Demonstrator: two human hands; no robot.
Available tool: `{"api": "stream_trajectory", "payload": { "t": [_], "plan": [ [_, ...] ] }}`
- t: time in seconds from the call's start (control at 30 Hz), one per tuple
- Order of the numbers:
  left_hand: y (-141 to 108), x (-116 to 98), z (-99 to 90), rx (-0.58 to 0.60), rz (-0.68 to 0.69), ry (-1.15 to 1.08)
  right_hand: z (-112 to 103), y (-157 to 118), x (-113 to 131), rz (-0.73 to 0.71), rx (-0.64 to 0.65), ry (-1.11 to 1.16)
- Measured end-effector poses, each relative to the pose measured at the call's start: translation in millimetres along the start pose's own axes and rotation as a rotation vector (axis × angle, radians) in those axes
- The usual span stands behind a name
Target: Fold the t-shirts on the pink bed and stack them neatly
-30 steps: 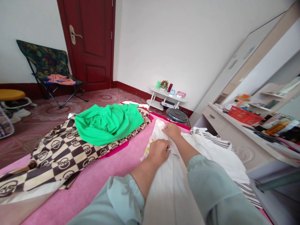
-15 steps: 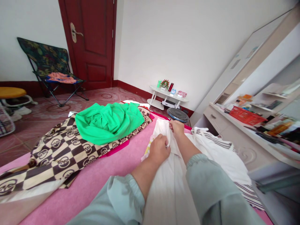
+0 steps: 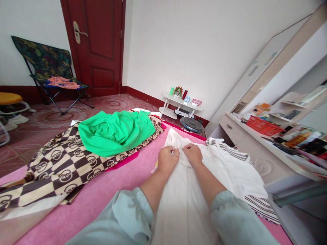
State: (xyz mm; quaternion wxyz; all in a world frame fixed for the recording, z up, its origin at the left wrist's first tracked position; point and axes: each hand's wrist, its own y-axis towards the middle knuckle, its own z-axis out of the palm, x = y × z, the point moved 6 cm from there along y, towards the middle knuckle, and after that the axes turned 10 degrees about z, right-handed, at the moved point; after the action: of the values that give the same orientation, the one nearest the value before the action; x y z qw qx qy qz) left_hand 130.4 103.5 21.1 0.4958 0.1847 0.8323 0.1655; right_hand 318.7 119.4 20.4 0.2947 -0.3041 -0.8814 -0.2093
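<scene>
A long white garment [image 3: 187,200] lies lengthwise toward me on the pink bed cover [image 3: 102,204]. Its far end is gathered between my hands; I cannot tell its exact kind. My left hand [image 3: 168,158] is closed on the cloth at the left side. Close beside it, my right hand [image 3: 192,154] pinches the same cloth on the right. A bit of yellow-patterned fabric peeks out left of my left hand, mostly hidden. To the right lies another white garment [image 3: 232,170] with black-striped trim.
A crumpled green garment [image 3: 117,132] rests on brown-and-cream checkered cloth [image 3: 97,166] at the left. A dresser [image 3: 245,136] with a red basket [image 3: 264,126] stands at the right. Beyond the bed are a small white table [image 3: 181,101], a folding chair [image 3: 48,64] and a door [image 3: 97,44].
My right hand has come back toward me from the garment's far edge, now level with my left hand. The left has shifted slightly left. The view has moved a little.
</scene>
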Motion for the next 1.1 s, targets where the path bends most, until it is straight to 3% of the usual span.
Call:
{"api": "stream_trajectory", "payload": {
  "t": [0.2, 0.4, 0.67, 0.77, 0.9, 1.1],
  "plan": [
    [-3, 6, -2.8, 0.031, -0.1, 0.143, 0, -14, -12, 0.013, -0.081, -0.078],
    [1, 7, -8.1, -0.008, -0.074, 0.176, 1, -18, -9, -0.084, -0.029, -0.06],
    [58, 20, 9.0, 0.093, -0.102, 0.174, -3, -19, -14, -0.093, -0.062, 0.011],
    [78, 25, 18.1, 0.134, -0.119, 0.215, -3, -22, -7, -0.177, -0.066, 0.034],
    [89, 31, 26.5, 0.191, -0.143, 0.266, 0, -26, 0, -0.295, -0.046, -0.033],
    [93, 43, 29.2, 0.214, -0.191, 0.291, -2, -25, -4, -0.263, -0.078, -0.029]
  ]
}}
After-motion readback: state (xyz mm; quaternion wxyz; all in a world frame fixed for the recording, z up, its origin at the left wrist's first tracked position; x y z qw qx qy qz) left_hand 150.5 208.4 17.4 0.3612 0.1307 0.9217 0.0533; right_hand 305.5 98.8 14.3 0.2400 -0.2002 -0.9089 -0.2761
